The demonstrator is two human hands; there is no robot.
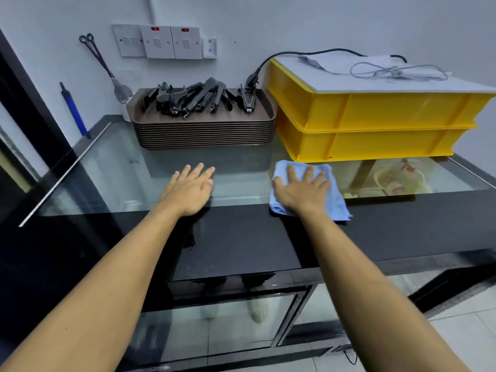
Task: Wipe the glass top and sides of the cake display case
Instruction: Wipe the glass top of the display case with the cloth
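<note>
- On the glass top (128,167) of the cake display case (241,237), the right hand (302,190) lies flat on a light blue cloth (334,202), fingers straight and spread, pressing it down rather than gripping it.
- That cloth sits directly under the right hand, straddling the near edge of the glass and the black front band of the case; its corners stick out past the hand on the right and at the near side.
- Left of it, well apart from the cloth, the left hand (189,189) rests palm down on the glass with fingers straight and relaxed, holding nothing.
- Behind the left hand, a stack of brown trays (204,132) stands on the glass with black tongs (201,96) piled on top.
- Just behind the cloth, two stacked yellow crates (375,122) rest on the glass, nearly touching the cloth's far edge; a white sheet and coiled cables (389,71) lie on top of them.
- Through the glass to the right of the cloth, blurred yellowish shapes show inside the case.
- Wall switches (163,41) and hanging scissor tongs (99,57) are on the wall behind.
- Below the black band, the glass front (236,323) of the case is visible.
</note>
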